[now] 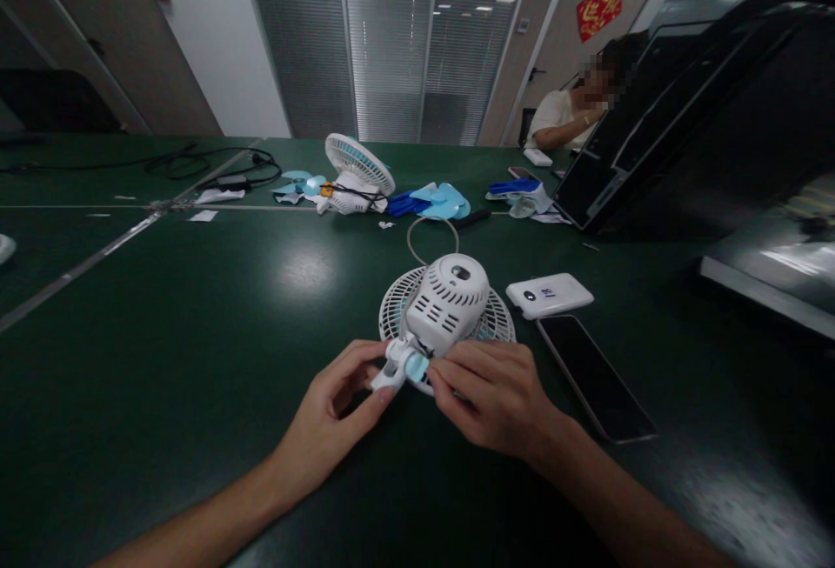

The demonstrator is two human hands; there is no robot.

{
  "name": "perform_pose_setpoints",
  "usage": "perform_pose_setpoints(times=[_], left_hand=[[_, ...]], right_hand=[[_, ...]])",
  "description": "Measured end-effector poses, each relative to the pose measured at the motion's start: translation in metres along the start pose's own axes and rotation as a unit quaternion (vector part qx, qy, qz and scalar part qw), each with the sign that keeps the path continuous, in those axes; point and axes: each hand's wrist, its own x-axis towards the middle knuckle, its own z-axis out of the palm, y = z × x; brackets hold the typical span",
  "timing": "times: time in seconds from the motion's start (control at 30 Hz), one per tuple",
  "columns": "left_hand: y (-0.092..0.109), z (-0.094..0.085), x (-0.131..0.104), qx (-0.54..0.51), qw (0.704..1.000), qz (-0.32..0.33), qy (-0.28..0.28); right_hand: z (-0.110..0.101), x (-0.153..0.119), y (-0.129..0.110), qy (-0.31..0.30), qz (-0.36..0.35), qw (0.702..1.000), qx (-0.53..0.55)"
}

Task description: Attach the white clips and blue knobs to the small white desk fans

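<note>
A small white fan [448,303] lies face down on the green table, its round grille [396,305] underneath and its vented motor housing on top. My left hand [343,394] pinches the white bracket [391,365] at the fan's near end between thumb and fingers. On the bracket's side sits a light-blue knob [416,366]. My right hand [486,385] has its fingertips closed on that knob. A thin cord [433,218] loops out behind the housing.
Right of the fan lie a white device marked 18 [551,294] and a dark phone [595,377]. Farther back are another fan [358,170], blue fan blades [444,201], gloves [520,192] and black cables [196,163]. A large black case [678,107] stands at right, near a seated person [562,120].
</note>
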Motion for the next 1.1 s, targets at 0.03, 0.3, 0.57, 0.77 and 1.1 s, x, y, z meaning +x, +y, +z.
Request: perform_pose_setpoints(times=[0.03, 0.3, 0.57, 0.77, 1.1], left_hand=[[-0.0001, -0.0002, 0.0001, 0.001, 1.0, -0.001, 0.002], [0.0013, 0.0009, -0.0001, 0.004, 1.0, -0.004, 0.007], [-0.0012, 0.0003, 0.0008, 0.01, 1.0, -0.001, 0.007], [0.0004, 0.0003, 0.0012, 0.008, 1.0, -0.008, 0.012], [-0.0014, 0.0, -0.0001, 0.014, 1.0, 0.0, 0.018]], right_hand=[[0.0009, 0.0002, -0.002, -0.007, -0.006, 1.0, 0.004], [0.0013, 0.0021, -0.0043, 0.014, 0.03, 0.999, 0.023], [0.0057, 0.0007, -0.0073, 0.018, 0.021, 0.999, 0.038], [0.0026, 0.003, -0.0086, 0.009, 0.022, 0.999, 0.023], [0.0055, 0.0005, -0.0086, 0.016, 0.036, 0.999, 0.023]])
